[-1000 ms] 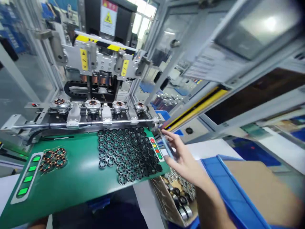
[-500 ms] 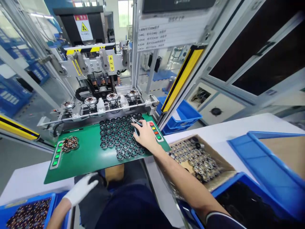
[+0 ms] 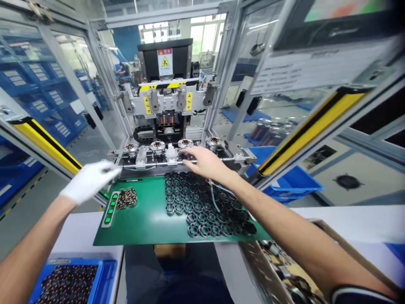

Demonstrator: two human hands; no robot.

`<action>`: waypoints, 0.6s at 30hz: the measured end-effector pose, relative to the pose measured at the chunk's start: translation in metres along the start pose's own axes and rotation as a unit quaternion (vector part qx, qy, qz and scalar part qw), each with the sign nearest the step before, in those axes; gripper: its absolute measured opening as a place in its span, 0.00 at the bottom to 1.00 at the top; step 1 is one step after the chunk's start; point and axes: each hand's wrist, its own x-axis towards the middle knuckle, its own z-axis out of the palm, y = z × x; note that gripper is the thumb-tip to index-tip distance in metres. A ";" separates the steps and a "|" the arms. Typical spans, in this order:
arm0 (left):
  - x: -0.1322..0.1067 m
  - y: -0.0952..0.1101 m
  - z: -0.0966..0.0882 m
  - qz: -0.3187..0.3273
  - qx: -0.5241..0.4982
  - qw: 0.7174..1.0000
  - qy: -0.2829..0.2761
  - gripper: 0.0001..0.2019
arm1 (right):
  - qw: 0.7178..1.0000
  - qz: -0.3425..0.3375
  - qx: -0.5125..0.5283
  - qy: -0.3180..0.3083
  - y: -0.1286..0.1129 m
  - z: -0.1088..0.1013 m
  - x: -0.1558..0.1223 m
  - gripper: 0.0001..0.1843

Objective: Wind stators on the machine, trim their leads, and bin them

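Note:
My left hand (image 3: pixel 91 181), in a white glove and smeared by motion, is raised by the left end of the machine's fixture rail. Its fingers stretch out with nothing visible in them. My bare right hand (image 3: pixel 207 162) reaches over the rail near the third round winding holder (image 3: pixel 185 143), thumb and fingers apart; whether it touches the holder I cannot tell. Pliers (image 3: pixel 213 195) with blue-grey handles lie on rows of black ring-shaped cores (image 3: pixel 188 207), partly under my right forearm. Copper-wound cores (image 3: pixel 127 197) sit in a small pile on the green mat (image 3: pixel 148 228).
Button strips (image 3: pixel 110 210) edge the mat's left side. Yellow-black safety bars (image 3: pixel 313 128) stand on both sides. A blue bin (image 3: pixel 72 274) of wound cores is at lower left, a cardboard box (image 3: pixel 319 274) of metal parts at lower right. A person (image 3: pixel 122 71) sits far back.
My right hand has let go of the pliers and moved forward to the holders. My left hand has risen from below the mat to the rail's left end. The view has swung right-to-left toward the machine.

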 end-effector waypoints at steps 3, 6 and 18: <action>0.086 -0.003 0.002 0.019 0.088 0.995 0.037 0.29 | 0.999 0.007 -0.025 -0.041 -0.018 0.002 0.083 0.20; 0.144 -0.010 0.022 0.032 0.139 0.989 0.033 0.28 | 0.995 0.025 -0.055 -0.085 -0.028 0.016 0.140 0.22; 0.202 -0.038 0.059 0.062 0.243 0.968 -0.028 0.28 | 0.935 0.107 -0.124 -0.314 -0.059 0.047 0.196 0.23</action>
